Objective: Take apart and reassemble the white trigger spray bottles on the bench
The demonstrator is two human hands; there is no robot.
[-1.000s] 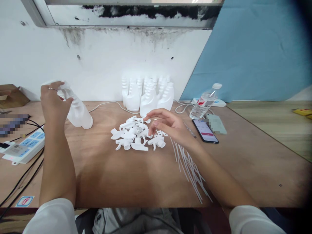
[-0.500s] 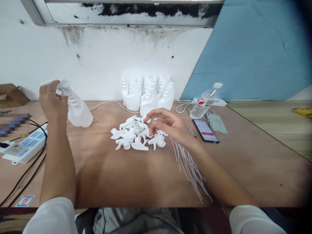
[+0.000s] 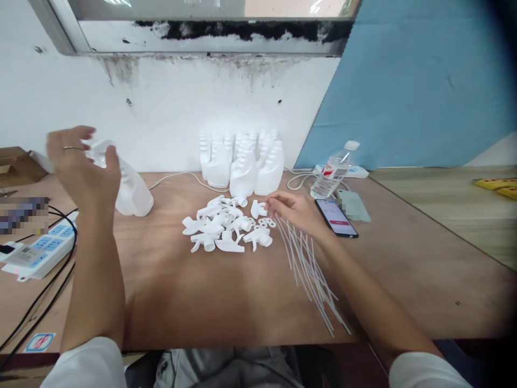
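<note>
At the left, my left hand [image 3: 84,167] is raised with its fingers spread beside a white spray bottle [image 3: 135,193] topped by a trigger head; the hand partly covers the bottle's top. To the right of a pile of white trigger spray heads and parts [image 3: 220,218], my right hand [image 3: 293,210] has its fingertips drawn together. They are close to a single white spray head [image 3: 257,209] and the upper ends of thin white tubes [image 3: 309,264]. What they hold, if anything, is hidden. Small white rings [image 3: 266,222] lie just below those fingers.
Several white bottles [image 3: 242,161] stand at the back by the wall. Right of them are a clear water bottle [image 3: 331,172], a lit phone [image 3: 337,218] and a pale green phone-shaped item [image 3: 356,206]. A power strip [image 3: 44,245] with black cables lies at the left.
My left hand has opened and moved left off the spray bottle, which stays standing. My right hand has shifted right from above the pile, and its fingers have drawn together.
</note>
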